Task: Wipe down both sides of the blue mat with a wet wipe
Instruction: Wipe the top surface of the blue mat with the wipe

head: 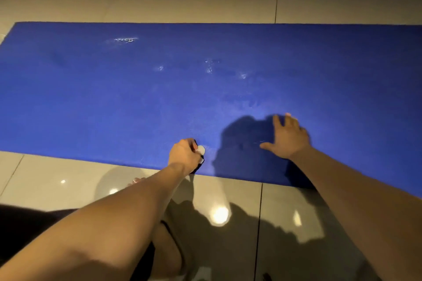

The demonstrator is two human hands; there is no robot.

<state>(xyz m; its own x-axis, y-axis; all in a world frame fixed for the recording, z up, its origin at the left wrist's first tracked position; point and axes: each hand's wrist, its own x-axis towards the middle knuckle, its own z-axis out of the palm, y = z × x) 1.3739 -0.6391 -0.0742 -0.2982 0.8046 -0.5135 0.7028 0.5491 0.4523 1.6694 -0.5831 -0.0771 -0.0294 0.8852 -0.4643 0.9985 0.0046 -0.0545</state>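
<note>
Mat [114, 102] lies spread on the tiled floor [57, 178]. Left hand [182, 155] grips a balled wet wipe [201, 149] at its near edge; right hand [287, 139] presses flat, fingers [277, 122] released. Top side seems underway; the underside is likely left.

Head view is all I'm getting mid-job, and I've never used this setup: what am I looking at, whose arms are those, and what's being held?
There is no machine. One camera worn on a person's head looks forward and down, so the two bare arms are the wearer's own. A blue mat lies flat on a glossy tiled floor, with a few whitish marks on its far part. The left hand is curled round a small white wad, most likely the wet wipe, at the mat's near edge. The right hand lies flat on the mat, fingers spread, holding nothing.
</note>
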